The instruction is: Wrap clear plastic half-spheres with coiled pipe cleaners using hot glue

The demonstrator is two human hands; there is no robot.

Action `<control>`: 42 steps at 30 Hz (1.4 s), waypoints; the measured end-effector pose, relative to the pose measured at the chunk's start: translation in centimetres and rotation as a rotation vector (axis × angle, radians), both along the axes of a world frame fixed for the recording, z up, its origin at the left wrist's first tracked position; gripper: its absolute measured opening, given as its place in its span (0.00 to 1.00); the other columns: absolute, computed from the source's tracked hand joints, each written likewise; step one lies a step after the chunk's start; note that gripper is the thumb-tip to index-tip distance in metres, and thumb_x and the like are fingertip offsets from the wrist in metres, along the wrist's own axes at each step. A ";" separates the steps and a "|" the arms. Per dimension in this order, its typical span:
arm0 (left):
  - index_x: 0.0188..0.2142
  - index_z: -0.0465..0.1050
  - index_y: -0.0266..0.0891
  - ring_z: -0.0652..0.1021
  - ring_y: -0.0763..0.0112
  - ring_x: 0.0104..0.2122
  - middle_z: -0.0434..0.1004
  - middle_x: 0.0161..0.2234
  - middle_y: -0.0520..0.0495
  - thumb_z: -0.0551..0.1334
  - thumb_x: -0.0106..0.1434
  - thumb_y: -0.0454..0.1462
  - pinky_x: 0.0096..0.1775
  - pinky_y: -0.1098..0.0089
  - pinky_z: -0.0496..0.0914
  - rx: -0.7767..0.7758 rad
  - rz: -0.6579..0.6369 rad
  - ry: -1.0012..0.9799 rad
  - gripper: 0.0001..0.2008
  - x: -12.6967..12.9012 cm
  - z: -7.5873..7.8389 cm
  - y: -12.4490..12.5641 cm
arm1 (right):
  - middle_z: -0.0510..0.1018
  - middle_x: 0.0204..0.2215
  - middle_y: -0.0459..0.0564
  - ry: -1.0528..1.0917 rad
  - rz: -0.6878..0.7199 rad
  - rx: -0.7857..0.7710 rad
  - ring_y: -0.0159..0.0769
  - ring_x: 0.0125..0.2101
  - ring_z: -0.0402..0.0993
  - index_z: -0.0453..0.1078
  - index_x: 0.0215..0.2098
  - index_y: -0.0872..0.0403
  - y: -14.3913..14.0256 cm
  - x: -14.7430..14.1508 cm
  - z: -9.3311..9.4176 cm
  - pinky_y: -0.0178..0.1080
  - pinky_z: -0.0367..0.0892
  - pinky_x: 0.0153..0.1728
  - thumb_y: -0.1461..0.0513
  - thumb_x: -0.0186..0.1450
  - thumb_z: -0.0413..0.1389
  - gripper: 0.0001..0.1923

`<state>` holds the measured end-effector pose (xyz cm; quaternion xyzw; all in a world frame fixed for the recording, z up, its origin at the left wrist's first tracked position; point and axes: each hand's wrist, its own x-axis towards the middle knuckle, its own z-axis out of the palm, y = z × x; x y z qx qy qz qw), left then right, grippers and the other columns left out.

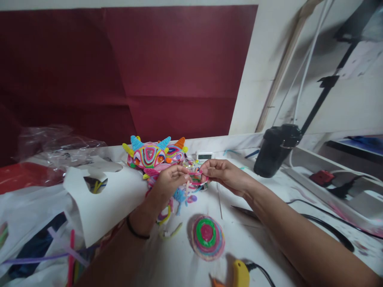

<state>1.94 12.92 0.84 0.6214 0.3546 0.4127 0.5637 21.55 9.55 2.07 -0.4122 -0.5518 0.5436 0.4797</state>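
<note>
My left hand (171, 179) and my right hand (220, 173) meet above the middle of the table, both pinching a thin pink pipe cleaner (194, 173) stretched between the fingertips. Right behind them sits a colourful animal head (149, 155) made of coiled pipe cleaners, with blue horns and orange eyes. Small blue and pink craft pieces (180, 195) lie below my fingers, partly covered by them. Closer to me is a round disc (208, 237) of coiled pipe cleaners, green and pink in the centre. A yellow-handled glue gun (241, 274) shows at the bottom edge.
A black tumbler (277, 151) stands at the right, near a tray with cables (338, 199). Dark-bladed scissors (243, 211) lie partly under my right forearm. At left are white cut paper (113, 199), clear plastic (60, 143) and loose pipe cleaners (71, 255). A small digital display (205, 156) sits behind.
</note>
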 end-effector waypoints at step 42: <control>0.27 0.71 0.36 0.75 0.74 0.20 0.74 0.20 0.53 0.66 0.46 0.33 0.26 0.74 0.70 0.024 0.255 -0.139 0.07 1.2 -0.5 -0.8 | 0.74 0.28 0.47 -0.720 -0.300 0.572 0.33 0.28 0.70 0.69 0.28 0.54 -1.7 -2.4 -0.7 0.34 0.62 0.28 0.69 0.58 0.54 0.05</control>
